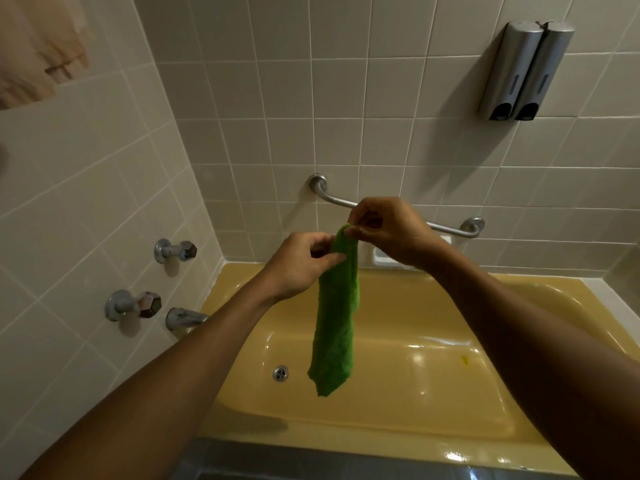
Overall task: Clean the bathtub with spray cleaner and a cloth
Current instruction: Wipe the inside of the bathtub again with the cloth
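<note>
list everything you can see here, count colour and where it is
cloth: 1, green, hanging over the tub from both hands
bathtub: 1, yellow, below the hands
drain: 1, chrome, tub floor, left end
tap handles: 2, chrome, left wall
spout: 1, chrome, left wall, by the lower handle
grab rail: 1, chrome, back wall, partly behind the hands
dispensers: 2, silver, back wall, upper right
fabric: 1, beige, upper left corner
left hand: 1, pinches the cloth near its top
right hand: 1, pinches the cloth's top end
</note>
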`<state>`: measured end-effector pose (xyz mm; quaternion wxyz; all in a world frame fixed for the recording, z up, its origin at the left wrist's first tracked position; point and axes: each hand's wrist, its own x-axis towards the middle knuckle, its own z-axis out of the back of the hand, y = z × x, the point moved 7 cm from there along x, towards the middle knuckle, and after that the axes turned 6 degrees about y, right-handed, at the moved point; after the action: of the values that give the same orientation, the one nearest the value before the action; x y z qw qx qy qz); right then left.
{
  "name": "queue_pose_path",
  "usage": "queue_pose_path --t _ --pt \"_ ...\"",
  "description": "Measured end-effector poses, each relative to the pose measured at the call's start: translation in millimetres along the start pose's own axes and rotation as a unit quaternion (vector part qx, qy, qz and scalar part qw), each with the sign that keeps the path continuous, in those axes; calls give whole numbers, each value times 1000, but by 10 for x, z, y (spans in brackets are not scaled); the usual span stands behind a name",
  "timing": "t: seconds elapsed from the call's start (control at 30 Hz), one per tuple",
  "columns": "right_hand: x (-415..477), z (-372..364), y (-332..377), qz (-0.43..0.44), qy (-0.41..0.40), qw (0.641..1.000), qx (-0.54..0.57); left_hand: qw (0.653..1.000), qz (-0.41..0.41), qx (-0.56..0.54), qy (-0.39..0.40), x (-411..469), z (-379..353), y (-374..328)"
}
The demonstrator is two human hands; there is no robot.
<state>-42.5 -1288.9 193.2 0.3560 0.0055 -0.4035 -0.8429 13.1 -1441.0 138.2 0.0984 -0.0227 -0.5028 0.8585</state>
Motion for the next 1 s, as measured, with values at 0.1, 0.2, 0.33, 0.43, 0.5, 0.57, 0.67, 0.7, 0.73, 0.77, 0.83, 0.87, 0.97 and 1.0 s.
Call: queue_pose_path --t 0.1,0.2,0.33,0.43,0.5,0.57,0.67,0.7,0.73,0.77,0.83,0.87,0.97,1.0 --pt "38 224 182 14 8 999 -31 997 12 -28 71 18 -137 227" --pt "68 535 250 14 10 996 -88 997 8 6 78 22 -188 489" --pt "26 989 38 -33 -13 987 -159 986 75 98 114 -54 -278 994" --pt "-33 1132 -65 -67 -37 981 -180 978 99 140 116 -88 -427 1196" --pt "-48 1171 -68 -70 -61 981 -171 988 82 106 81 -64 -497 1127" --pt "-70 1264 -79 -74 -102 982 -141 996 63 52 26 -49 -517 1037" --pt "-130 1437 -90 -79 -160 980 -87 995 23 99 -2 -30 -551 954" --pt "-150 1484 -83 -77 -172 979 -75 994 18 111 6 -17 -578 939" --pt "-164 1515 -75 -74 -179 979 -67 994 30 101 8 10 -587 969" --pt "-173 1532 -58 -70 -178 980 -62 995 44 94 7 31 -580 1010" --pt "-195 1571 -60 -71 -178 980 -57 994 68 83 -10 49 -538 1108" --pt "-211 1604 -83 -76 -185 978 -53 994 78 69 -20 33 -520 1182" --pt "-257 1660 -150 -88 -188 977 -39 994 89 52 -36 -67 -503 1303" --pt "-270 1661 -178 -90 -183 978 -39 994 95 42 -41 -86 -501 1344"
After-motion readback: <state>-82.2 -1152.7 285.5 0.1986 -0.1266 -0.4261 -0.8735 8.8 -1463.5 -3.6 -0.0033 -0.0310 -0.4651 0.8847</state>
